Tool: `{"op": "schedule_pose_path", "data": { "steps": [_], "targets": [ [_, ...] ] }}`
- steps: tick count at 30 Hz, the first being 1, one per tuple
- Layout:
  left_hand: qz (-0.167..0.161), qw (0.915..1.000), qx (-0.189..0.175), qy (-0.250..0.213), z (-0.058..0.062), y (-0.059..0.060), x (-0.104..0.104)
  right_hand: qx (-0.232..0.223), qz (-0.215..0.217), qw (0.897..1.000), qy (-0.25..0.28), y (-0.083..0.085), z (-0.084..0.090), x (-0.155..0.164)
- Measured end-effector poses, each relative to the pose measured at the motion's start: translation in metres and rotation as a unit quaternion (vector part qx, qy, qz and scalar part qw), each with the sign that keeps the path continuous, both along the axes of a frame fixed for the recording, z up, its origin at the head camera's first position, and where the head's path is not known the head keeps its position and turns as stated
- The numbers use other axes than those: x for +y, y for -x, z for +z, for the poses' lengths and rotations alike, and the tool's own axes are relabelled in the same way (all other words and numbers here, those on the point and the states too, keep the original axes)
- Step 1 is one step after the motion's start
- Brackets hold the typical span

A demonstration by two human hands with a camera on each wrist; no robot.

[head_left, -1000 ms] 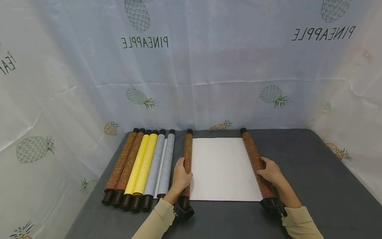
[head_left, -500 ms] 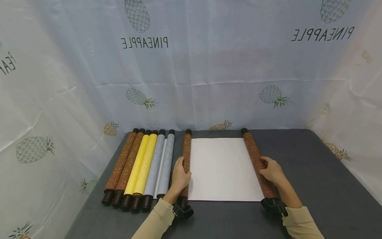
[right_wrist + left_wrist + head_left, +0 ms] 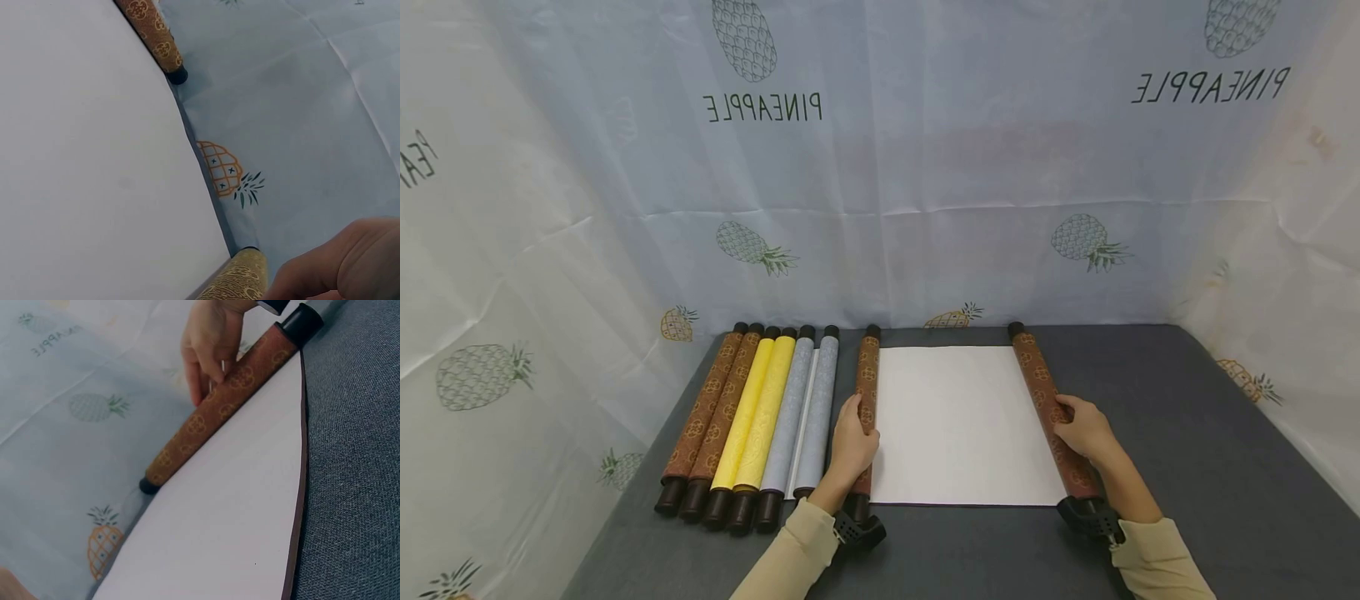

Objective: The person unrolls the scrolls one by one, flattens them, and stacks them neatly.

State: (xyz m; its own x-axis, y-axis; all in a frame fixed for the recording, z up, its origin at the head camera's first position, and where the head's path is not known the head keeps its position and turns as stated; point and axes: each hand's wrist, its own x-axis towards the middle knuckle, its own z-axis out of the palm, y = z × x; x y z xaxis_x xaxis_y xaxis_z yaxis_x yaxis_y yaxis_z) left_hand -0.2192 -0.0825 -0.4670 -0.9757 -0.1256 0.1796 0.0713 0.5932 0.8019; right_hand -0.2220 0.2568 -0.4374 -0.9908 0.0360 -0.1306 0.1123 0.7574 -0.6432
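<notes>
A hanging scroll with brown, gold-patterned rolls lies partly unrolled on the table, a blank white sheet [image 3: 958,425] stretched between its two rolls. My left hand [image 3: 852,446] grips the left roll [image 3: 868,375], thumb on the inner side and fingers along the outer side. Around the right roll [image 3: 1036,367] my right hand [image 3: 1084,429] is curled, below its middle. The right wrist view shows part of my right hand [image 3: 350,262] beside the near roll [image 3: 237,278]. In the left wrist view, the right hand [image 3: 212,347] holds the far roll [image 3: 215,406].
Left of the open scroll, several rolled scrolls lie side by side: brown [image 3: 707,408], yellow [image 3: 767,408] and pale blue [image 3: 820,408]. A dark grey cloth covers the table [image 3: 1195,450]. Behind it hangs a pale curtain [image 3: 925,167] printed with pineapples.
The left roll has shifted slightly left and the right roll slightly right, each with its hand. A little more white sheet shows between them. The other scrolls have not moved.
</notes>
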Motion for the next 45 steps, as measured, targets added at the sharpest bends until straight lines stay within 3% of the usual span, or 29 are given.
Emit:
{"op": "schedule_pose_path", "data": {
  "steps": [10,35,45],
  "targets": [
    [0.006,0.9998,-0.017,-0.002,0.001,0.002,-0.001,-0.018,0.003,1.000,0.009,0.001,0.000,0.004],
    [-0.028,0.9978,-0.046,0.037,0.005,0.004,-0.011,-0.052,-0.014,0.998,0.010,0.003,-0.003,0.018],
    [-0.018,0.9984,-0.018,0.050,0.005,0.003,-0.012,-0.044,-0.039,0.998,0.024,0.002,0.001,0.022]
  ]
}}
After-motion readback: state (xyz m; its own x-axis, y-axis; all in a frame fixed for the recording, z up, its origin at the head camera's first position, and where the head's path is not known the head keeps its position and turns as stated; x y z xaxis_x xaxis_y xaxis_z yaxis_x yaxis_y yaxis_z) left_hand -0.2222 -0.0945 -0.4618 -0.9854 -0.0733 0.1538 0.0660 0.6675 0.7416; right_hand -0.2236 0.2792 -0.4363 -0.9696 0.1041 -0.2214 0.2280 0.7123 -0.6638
